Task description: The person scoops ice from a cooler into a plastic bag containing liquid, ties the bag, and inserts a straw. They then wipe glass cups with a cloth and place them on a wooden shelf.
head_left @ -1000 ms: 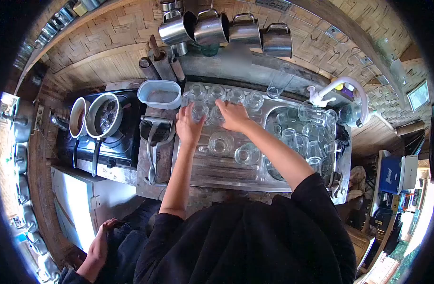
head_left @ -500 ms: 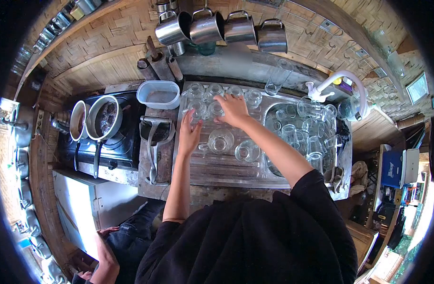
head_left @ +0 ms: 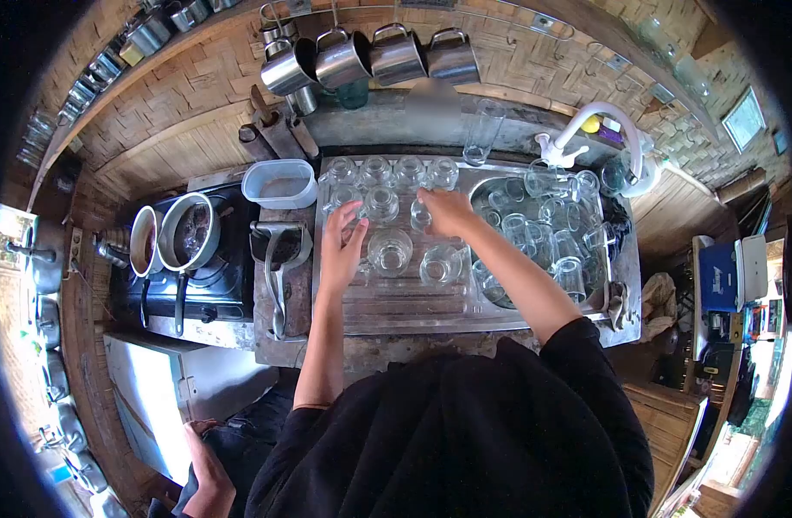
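Observation:
Glasses stand in two rows on the ribbed metal drainboard (head_left: 370, 302). At the end of the nearer row, my right hand (head_left: 448, 214) has its fingers closed on a small clear glass (head_left: 420, 217), partly hidden by the hand. My left hand (head_left: 339, 255) is open, thumb and fingers apart, right at the left end of that row, where it overlaps a glass (head_left: 341, 198) in this view. Another glass (head_left: 380, 204) stands between my hands. Closer to me are a glass mug (head_left: 389, 252) and a second mug (head_left: 441, 264).
On the right, the sink (head_left: 478, 298) holds many glasses under a white faucet (head_left: 596, 116). Left are a plastic tub (head_left: 279, 183), a metal press-like tool (head_left: 279, 276) and a stove (head_left: 223, 285) with two pans. Steel mugs (head_left: 340, 60) hang above. A seated person (head_left: 210, 470) is lower left.
My right hand has moved from over the second glass of the nearer row to the glass at its right end. My left hand stays near the row's left end. The view has shifted slightly.

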The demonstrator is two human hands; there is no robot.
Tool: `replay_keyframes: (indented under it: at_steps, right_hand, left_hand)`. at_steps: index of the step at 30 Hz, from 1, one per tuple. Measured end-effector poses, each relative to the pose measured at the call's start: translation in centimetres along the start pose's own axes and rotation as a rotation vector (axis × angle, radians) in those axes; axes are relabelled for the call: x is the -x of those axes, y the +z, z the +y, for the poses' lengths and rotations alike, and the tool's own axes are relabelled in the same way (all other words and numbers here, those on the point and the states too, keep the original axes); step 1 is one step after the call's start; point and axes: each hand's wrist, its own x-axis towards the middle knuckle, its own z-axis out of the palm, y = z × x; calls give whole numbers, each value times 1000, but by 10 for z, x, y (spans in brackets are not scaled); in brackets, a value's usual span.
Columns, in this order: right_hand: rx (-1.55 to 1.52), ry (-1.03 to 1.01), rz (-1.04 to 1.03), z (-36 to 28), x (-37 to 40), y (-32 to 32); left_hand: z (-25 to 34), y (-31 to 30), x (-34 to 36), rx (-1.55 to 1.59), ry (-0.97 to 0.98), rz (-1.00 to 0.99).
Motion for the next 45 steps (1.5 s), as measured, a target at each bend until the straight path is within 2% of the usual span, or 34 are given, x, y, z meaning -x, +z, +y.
replay_keyframes:
  at_steps: [6,9,12,16,18,20,23,25,26,28,31,32,35,39,43,45]
  right_hand:
    - [-263,15,254,12,52,-29]
    - [-363,-43,393,24,90,-47]
    - [-441,-81,536,34,133,-53]
    - [-593,-159,677,47,178,-51]
    - [-544,-165,754,56,199,-44]
    - [-636,-186,798,65,214,-39]
    - [-767,-230,844,81,235,-28]
    - [-849,-219,874,93,244,-15]
    - [-749,-174,964,100,251,-10]
    - [-803,-120,1000,117,261,0]
    - [-954,-70,937,146,271,23]
    - [-968,-67,921,156,275,28]
    - [-988,-48,901,180,286,40]
    - [-977,-5,879,203,298,48]
    - [-985,8,878,219,312,56]
    - [-975,38,854,226,320,58]
  left_hand:
    - [38,12,14,2,236,79]
    - [71,32,31,272,201,-72]
    - [89,74,52,477,81,-162]
    - [89,133,71,783,-322,-335]
    - [90,160,78,864,-386,-310]
    - [91,184,82,935,-433,-283]
    - [89,215,76,1043,-598,-414]
    - [90,237,75,925,-494,-397]
    - [92,245,76,824,-438,-386]
    - [116,267,79,677,-302,-357]
    - [110,300,75,504,74,-337]
    - [109,307,78,485,37,-329]
    - [111,327,82,253,104,-397]
    - [114,354,93,13,285,-393]
    - [113,370,96,-34,287,-432]
    - [111,380,95,3,223,-476]
